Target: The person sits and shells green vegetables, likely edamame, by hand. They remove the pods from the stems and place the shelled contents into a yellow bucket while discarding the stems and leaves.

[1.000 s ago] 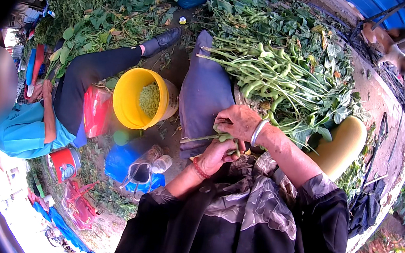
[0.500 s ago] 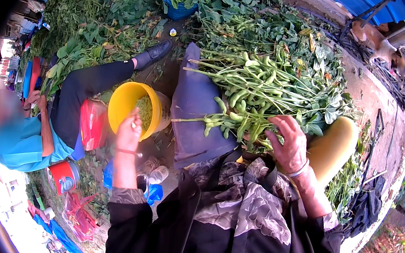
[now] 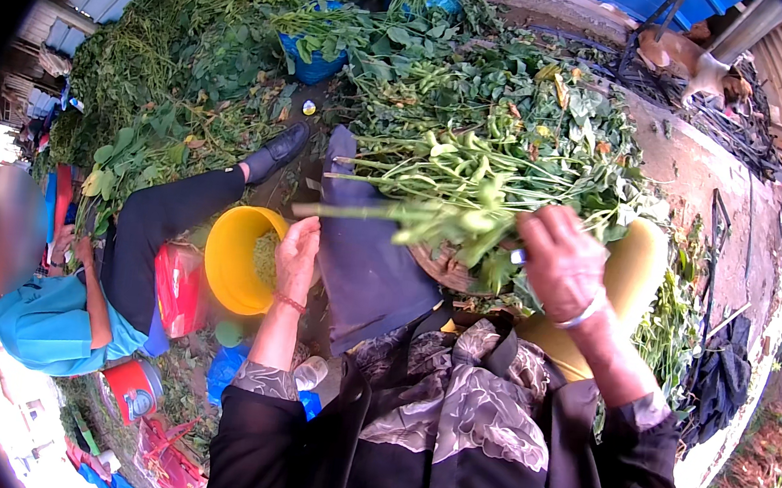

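My right hand (image 3: pixel 562 264) is closed round the leafy end of a soybean stalk (image 3: pixel 394 214), blurred by motion. Its bare stem points left across a dark cloth-covered leg. Just under the stem's tip is my left hand (image 3: pixel 296 257), fingers curled together; whether they touch the stem or hold anything is hidden. Beside that hand stands a yellow bucket (image 3: pixel 233 260), tilted toward view, with green beans (image 3: pixel 265 259) inside. More stalks with plump green pods (image 3: pixel 477 162) lie beyond the held one. Beneath it shows part of a round woven tray (image 3: pixel 446 268).
Heaps of cut plants (image 3: pixel 209 59) cover the ground ahead. At left sits another person in a blue top (image 3: pixel 65 313), one leg stretched toward the middle. A red bag (image 3: pixel 177 287), a red can (image 3: pixel 131 388) and a blue basket (image 3: pixel 314 60) stand around. A dog (image 3: pixel 687 61) lies far right.
My left hand has moved right from over the bucket to the stem's tip. My right hand, earlier open above the pods, has closed on a soybean stalk and lifted it. The view has shifted slightly.
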`<state>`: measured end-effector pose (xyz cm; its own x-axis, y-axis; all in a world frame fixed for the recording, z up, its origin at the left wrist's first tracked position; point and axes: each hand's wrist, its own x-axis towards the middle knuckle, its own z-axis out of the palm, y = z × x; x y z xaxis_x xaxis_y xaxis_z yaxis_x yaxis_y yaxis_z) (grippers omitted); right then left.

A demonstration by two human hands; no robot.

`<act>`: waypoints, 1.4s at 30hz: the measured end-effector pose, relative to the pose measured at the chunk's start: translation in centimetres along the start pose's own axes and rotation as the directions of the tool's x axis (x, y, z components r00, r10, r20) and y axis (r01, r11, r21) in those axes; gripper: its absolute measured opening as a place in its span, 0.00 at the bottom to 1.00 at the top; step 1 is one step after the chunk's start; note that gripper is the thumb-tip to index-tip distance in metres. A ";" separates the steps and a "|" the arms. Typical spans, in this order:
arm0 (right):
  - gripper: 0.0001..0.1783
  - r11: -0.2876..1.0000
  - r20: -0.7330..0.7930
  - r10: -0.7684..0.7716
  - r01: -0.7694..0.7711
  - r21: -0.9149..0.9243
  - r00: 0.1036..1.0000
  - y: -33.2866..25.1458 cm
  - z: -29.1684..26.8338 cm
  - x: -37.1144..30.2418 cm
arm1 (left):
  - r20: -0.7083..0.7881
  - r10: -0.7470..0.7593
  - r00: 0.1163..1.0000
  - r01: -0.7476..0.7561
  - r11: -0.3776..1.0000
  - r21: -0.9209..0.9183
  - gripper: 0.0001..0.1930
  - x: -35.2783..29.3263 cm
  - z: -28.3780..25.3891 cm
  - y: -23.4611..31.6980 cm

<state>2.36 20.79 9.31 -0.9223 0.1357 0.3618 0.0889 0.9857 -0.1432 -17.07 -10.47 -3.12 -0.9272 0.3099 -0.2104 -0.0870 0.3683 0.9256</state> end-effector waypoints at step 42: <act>0.11 0.808 0.167 0.344 -0.382 0.448 0.924 5.6 10.7 7.6 | 0.323 0.549 0.771 -0.598 0.450 0.664 0.07 0.5 10.7 4.8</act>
<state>-8.14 26.31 1.40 -0.8846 0.4476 0.1309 0.2558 0.7003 -0.6665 -14.02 0.85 -2.20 -0.6452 0.7239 0.2444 0.7569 0.5621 0.3334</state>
